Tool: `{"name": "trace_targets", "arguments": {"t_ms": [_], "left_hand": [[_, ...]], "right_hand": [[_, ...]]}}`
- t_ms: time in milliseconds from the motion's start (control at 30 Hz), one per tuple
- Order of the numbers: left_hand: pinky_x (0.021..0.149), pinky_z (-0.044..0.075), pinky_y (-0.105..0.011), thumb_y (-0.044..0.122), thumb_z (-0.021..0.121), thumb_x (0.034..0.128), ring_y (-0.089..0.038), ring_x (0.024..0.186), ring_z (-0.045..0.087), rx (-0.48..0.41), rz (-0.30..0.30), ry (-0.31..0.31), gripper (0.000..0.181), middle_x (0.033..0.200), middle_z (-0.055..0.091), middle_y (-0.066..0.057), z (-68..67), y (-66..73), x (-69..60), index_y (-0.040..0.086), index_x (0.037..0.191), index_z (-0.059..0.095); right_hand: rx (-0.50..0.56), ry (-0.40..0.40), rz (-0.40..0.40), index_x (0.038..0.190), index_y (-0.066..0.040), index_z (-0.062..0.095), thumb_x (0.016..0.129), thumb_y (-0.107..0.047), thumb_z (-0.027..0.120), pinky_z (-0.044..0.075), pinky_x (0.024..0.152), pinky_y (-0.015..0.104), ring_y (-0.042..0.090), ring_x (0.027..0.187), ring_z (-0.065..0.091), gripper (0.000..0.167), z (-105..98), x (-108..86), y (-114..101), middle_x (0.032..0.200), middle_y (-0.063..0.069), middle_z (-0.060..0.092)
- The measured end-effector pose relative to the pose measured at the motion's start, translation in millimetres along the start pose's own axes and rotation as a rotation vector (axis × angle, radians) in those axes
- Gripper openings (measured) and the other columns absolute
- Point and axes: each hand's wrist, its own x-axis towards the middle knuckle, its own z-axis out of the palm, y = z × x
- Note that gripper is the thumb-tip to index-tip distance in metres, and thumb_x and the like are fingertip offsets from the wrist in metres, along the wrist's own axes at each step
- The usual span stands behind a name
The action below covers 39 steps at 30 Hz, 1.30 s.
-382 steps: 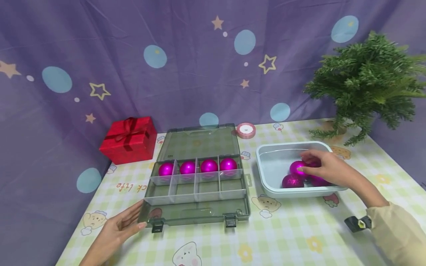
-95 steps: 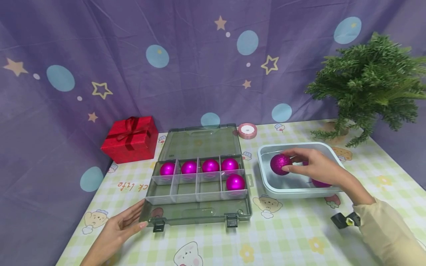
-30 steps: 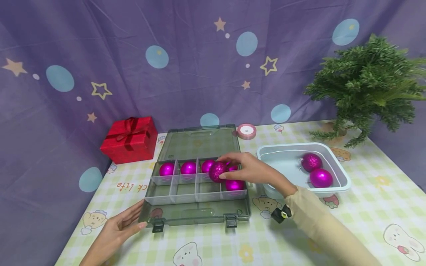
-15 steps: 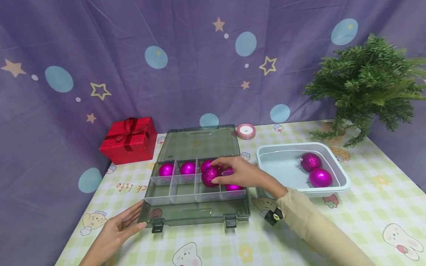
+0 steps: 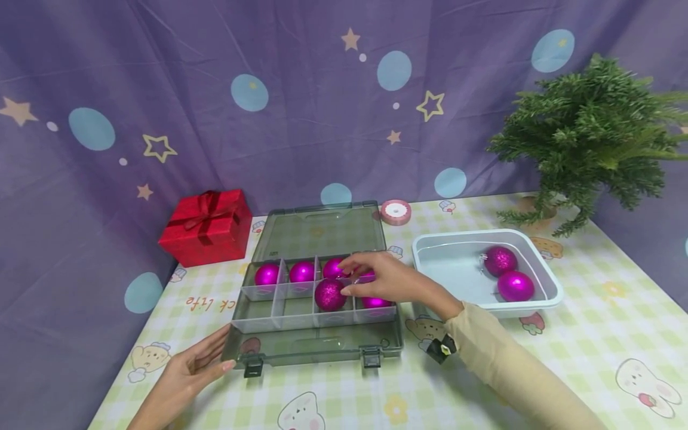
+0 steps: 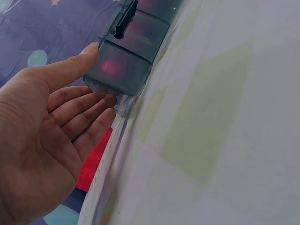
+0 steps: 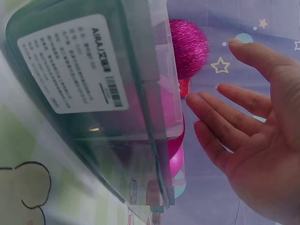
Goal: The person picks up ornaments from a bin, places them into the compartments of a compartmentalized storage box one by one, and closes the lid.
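Observation:
A grey-green clear compartment box [image 5: 301, 357] lies with its lid folded back. My left hand [image 5: 185, 370] holds its front left corner, thumb on the front face and fingers along the side, as the left wrist view shows. Shiny magenta baubles [image 5: 266, 275] fill the back row. A glittery bauble [image 5: 329, 295] sits in the second row, third compartment from the left. Beside it, partly hidden by my right hand [image 5: 384, 279], is a shiny bauble [image 5: 376, 303]. In the right wrist view the fingers stand apart from the glittery bauble, holding nothing.
A pale blue tub [image 5: 446, 272] at right holds a glittery bauble [image 5: 501, 261] and a shiny one [image 5: 515, 286]. Behind stand a green artificial tree [image 5: 586, 131], a pink ribbon spool [image 5: 396, 212] and a red gift box [image 5: 206, 230]. A checked cloth [image 5: 457, 382] covers the table.
My right hand took a glittery bauble from the tub, carried it left and let it go in the second row. A shiny bauble was placed beside it earlier. My left hand stays at the corner.

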Motion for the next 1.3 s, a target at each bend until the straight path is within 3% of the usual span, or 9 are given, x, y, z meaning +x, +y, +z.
{"name": "trace_targets", "arguments": {"t_ms": [333, 467, 600, 867, 1100, 1300], "left_hand": [[0.099, 0.045, -0.012, 0.026, 0.075, 0.0984, -0.034, 0.143, 0.037, 0.013, 0.006, -0.001, 0.075, 0.159, 0.040, -0.019, -0.7, -0.7, -0.2, -0.001, 0.158, 0.038], [0.099, 0.045, -0.012, 0.027, 0.075, 0.0983, -0.034, 0.143, 0.037, 0.015, 0.010, 0.002, 0.075, 0.159, 0.040, -0.019, -0.6, -0.3, -0.3, -0.001, 0.158, 0.038], [0.099, 0.045, -0.012, 0.027, 0.075, 0.0981, -0.034, 0.142, 0.037, 0.023, 0.019, 0.005, 0.075, 0.159, 0.040, -0.019, -0.4, 0.0, -0.3, -0.001, 0.158, 0.039], [0.099, 0.045, -0.012, 0.027, 0.075, 0.0980, -0.033, 0.143, 0.037, 0.024, 0.011, 0.004, 0.075, 0.159, 0.040, -0.019, -0.3, -0.2, -0.2, 0.000, 0.158, 0.038], [0.099, 0.045, -0.012, 0.027, 0.075, 0.0984, -0.034, 0.142, 0.037, 0.028, 0.014, 0.005, 0.075, 0.159, 0.040, -0.019, -0.4, -0.6, -0.3, -0.001, 0.158, 0.039], [0.099, 0.045, -0.012, 0.025, 0.075, 0.0984, -0.033, 0.141, 0.038, 0.034, 0.027, 0.009, 0.074, 0.158, 0.041, -0.019, -0.3, -1.5, 0.1, -0.001, 0.157, 0.039]], "right_hand": [[0.045, -0.008, 0.020, 0.135, 0.001, 0.065, 0.096, -0.028, 0.077, 0.058, 0.095, 0.042, 0.026, 0.112, 0.068, 0.050, -8, -7.6, 0, 0.125, 0.012, 0.071], [0.038, 0.020, 0.017, 0.135, 0.000, 0.065, 0.097, -0.031, 0.077, 0.059, 0.093, 0.042, 0.025, 0.109, 0.069, 0.051, -16, -14.2, 2, 0.123, 0.012, 0.072], [0.045, 0.061, 0.010, 0.133, 0.001, 0.066, 0.095, -0.027, 0.078, 0.057, 0.094, 0.052, 0.029, 0.108, 0.069, 0.048, -25, -23.6, 5, 0.119, 0.014, 0.073], [0.047, 0.130, 0.030, 0.133, -0.003, 0.067, 0.095, -0.020, 0.078, 0.054, 0.098, 0.058, 0.028, 0.111, 0.069, 0.043, -47, -49.6, 14, 0.127, 0.012, 0.070], [-0.008, 0.195, 0.113, 0.132, -0.011, 0.069, 0.095, -0.021, 0.079, 0.053, 0.098, 0.059, 0.023, 0.111, 0.069, 0.039, -68, -74.6, 23, 0.125, 0.005, 0.070], [-0.043, 0.236, 0.199, 0.134, -0.007, 0.068, 0.098, -0.025, 0.076, 0.053, 0.098, 0.059, 0.026, 0.114, 0.068, 0.041, -83, -100.3, 31, 0.126, 0.010, 0.070]]}}
